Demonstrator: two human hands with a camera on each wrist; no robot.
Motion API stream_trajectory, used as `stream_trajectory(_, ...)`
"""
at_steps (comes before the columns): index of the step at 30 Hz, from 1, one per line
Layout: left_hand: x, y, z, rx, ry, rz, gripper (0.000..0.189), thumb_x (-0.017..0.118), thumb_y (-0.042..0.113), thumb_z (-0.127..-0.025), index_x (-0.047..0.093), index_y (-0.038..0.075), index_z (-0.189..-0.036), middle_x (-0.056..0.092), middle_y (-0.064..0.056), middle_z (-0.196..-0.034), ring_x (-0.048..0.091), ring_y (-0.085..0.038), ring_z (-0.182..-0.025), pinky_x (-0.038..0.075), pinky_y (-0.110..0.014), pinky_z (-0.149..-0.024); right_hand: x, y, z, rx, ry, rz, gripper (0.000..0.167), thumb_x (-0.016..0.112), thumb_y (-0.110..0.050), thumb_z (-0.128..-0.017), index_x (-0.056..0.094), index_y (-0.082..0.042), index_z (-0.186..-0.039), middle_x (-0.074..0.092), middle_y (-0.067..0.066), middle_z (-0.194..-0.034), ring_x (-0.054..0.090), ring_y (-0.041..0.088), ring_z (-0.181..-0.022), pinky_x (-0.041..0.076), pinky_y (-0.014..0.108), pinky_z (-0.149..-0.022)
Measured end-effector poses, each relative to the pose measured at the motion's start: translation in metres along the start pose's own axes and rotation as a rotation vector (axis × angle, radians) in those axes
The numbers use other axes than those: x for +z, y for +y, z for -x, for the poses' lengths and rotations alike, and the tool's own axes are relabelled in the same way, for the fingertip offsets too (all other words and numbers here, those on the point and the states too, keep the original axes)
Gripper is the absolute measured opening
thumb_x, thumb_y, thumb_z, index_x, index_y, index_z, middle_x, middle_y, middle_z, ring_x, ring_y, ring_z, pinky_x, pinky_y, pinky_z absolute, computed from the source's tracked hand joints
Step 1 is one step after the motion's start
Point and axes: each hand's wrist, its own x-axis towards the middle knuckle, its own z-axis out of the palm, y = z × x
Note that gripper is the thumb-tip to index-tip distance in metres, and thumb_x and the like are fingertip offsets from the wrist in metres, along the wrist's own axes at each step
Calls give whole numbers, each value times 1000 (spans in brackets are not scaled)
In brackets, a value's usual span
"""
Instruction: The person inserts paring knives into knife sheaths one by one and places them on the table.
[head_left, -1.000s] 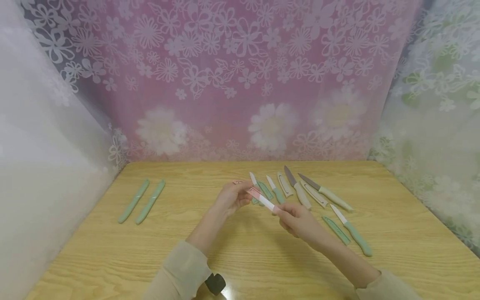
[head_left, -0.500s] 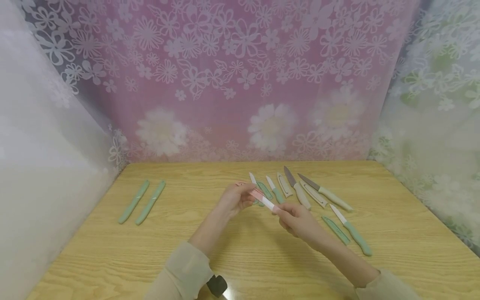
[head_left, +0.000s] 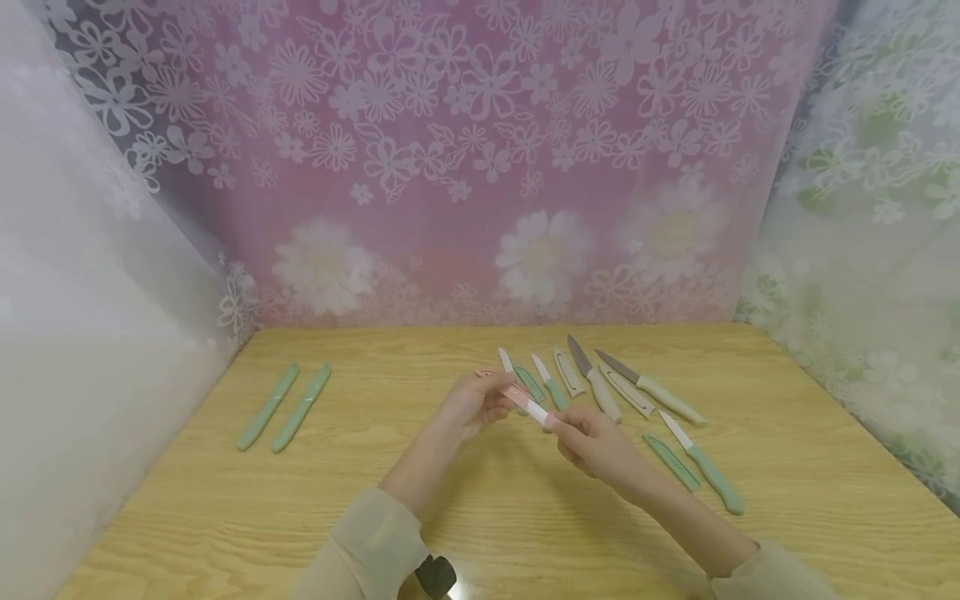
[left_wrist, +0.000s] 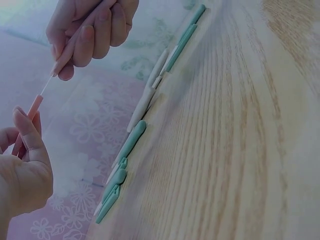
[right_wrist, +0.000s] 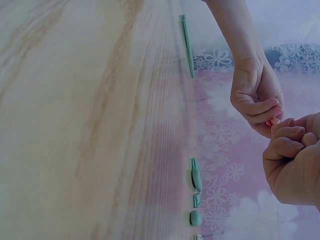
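Above the table, my left hand (head_left: 468,407) pinches a pink knife sheath (head_left: 517,395) between thumb and fingers. My right hand (head_left: 596,442) grips the pink handle (left_wrist: 75,45) of a paring knife. A short length of its white blade (head_left: 537,412) shows between sheath and handle; the rest sits inside the sheath. In the left wrist view the sheath (left_wrist: 35,107) and handle line up, tilted. Fingers hide most of both in the right wrist view. Behind the hands lie small green-handled knives (head_left: 557,392) with white blades and a green sheath (head_left: 529,383).
Two green sheathed knives (head_left: 267,408) lie parallel at the table's left. To the right are two cream knives (head_left: 671,398) with dark blades, cream sheaths (head_left: 628,390), a green knife (head_left: 716,479) and its sheath (head_left: 671,462). Floral curtains (head_left: 480,167) border the wooden table (head_left: 360,517).
The left hand and pink sheath have shifted slightly right, towards the right hand. Less white blade shows now. The right hand has stayed nearly still.
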Motion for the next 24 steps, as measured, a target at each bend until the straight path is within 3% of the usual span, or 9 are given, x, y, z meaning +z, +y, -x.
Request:
stream_trajectory(12,3,-4,0,-10,10,-16,18,53,5,-92,62,7,-76,63,-2,-61,56,-6,-46,47,-13,-46,1,2,-1,31,13,-1,33,45,-22,-99,56,9,-103,41,-1,-57,28,3,-41,23,14,-36)
stream_trajectory(24,2,-9,-3,-17,-7,3,14,55,5,-90,62,4,-78,65,-4,-64,56,-6,-45,47,-13,-46,0,3,-3,2,-36,-5,32,44,-23,-99,57,7,-100,40,-1,-56,28,3,-41,22,15,-36)
